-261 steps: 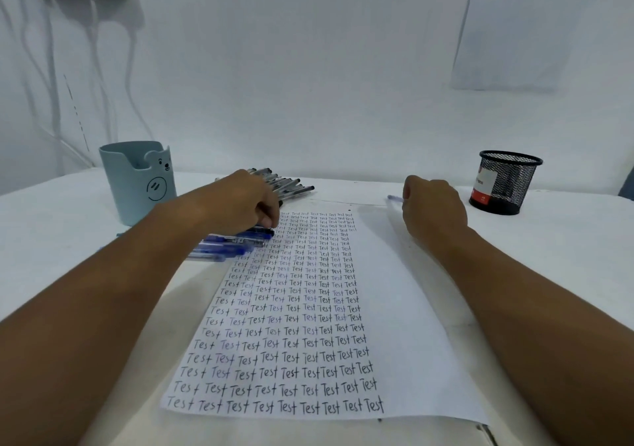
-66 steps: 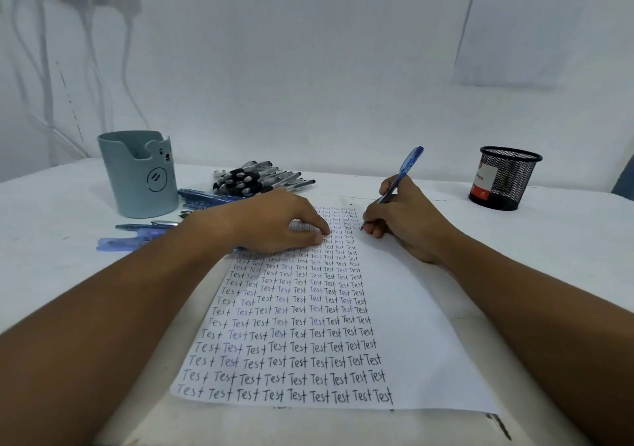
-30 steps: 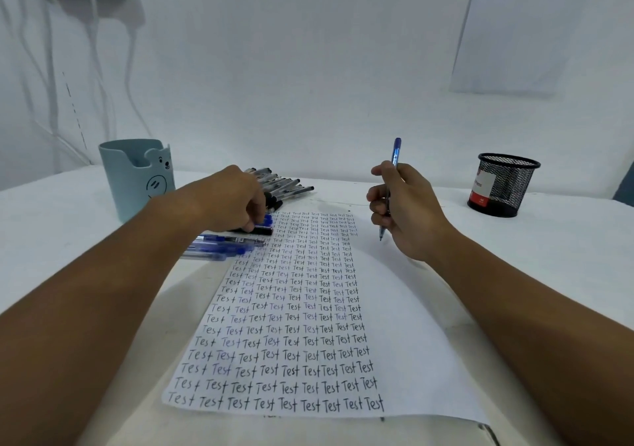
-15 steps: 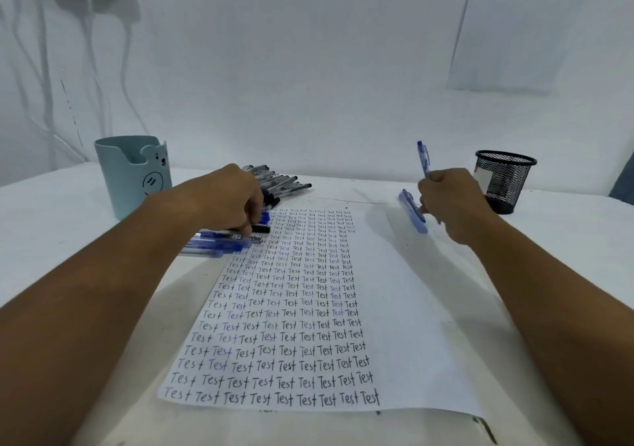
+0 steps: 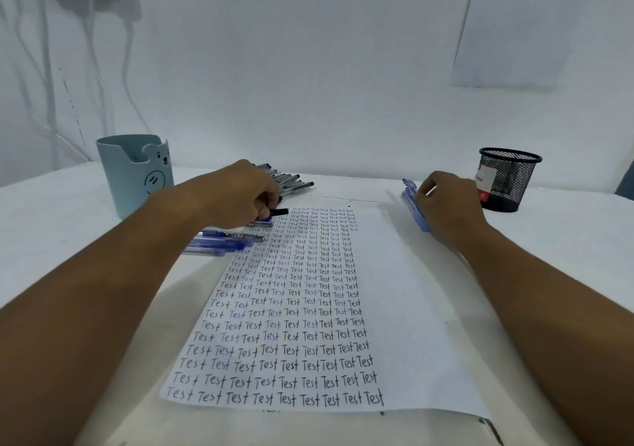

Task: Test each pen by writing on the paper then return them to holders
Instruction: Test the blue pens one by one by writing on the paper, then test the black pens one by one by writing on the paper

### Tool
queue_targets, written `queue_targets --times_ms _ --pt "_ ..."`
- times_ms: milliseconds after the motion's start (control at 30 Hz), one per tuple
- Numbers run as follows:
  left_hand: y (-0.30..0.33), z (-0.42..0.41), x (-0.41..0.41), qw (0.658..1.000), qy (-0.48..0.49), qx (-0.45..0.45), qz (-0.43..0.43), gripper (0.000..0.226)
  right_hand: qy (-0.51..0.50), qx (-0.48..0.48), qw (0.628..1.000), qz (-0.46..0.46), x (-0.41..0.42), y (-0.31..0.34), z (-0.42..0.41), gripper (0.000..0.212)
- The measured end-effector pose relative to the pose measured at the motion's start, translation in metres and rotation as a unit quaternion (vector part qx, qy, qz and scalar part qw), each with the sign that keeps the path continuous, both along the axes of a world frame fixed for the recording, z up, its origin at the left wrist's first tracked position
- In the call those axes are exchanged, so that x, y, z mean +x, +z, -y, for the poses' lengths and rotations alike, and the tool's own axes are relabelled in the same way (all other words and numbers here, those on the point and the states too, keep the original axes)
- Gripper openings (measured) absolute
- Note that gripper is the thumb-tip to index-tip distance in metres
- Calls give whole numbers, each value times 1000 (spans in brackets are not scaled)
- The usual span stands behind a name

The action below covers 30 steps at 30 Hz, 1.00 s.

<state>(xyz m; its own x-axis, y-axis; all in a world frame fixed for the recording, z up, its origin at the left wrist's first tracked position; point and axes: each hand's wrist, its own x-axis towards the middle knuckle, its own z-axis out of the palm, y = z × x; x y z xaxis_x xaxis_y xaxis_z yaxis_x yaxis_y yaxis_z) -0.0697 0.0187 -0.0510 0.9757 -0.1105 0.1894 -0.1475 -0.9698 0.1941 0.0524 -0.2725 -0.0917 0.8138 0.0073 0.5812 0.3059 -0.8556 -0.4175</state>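
Blue pens (image 5: pixel 413 207) half-hidden by right hand (image 5: pixel 447 205)

At your two o'clock stood a black wire-mesh holder (image 5: pixel 510 178); at ten, a smooth matt plastic cup (image 5: pixel 133 174); between, matt white paper (image 5: pixel 394 308).

left hand (image 5: pixel 240 195): bare, no rings | right hand (image 5: pixel 446 205): bare | forearms: unsleeved, no watch

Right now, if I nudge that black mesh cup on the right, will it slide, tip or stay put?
The black mesh cup looks light: open wire mesh, and no pens stick out above its rim. It stands upright on the smooth white table, so a low nudge would probably slide it. It looks about as wide as tall, so tipping seems unlikely unless pushed near the rim.
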Motion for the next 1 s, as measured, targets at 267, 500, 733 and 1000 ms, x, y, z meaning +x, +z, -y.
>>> queue_targets --times_ms 267,500,733,1000 --pt "-1 11 -1 998 -46 -20 48 17 32 -96 994 -38 2 -5 -9 42" --pt "-2 13 -1 997 -57 -15 53 16 52 -213 966 -134 -12 10 0 24" --pt "-5 14 -1 997 -56 -17 43 18 10 -244 963 -113 5 -3 -1 26" --pt "-6 16 0 997 -59 -21 45 14 -1 -237 964 -124 4 -5 -7 28"
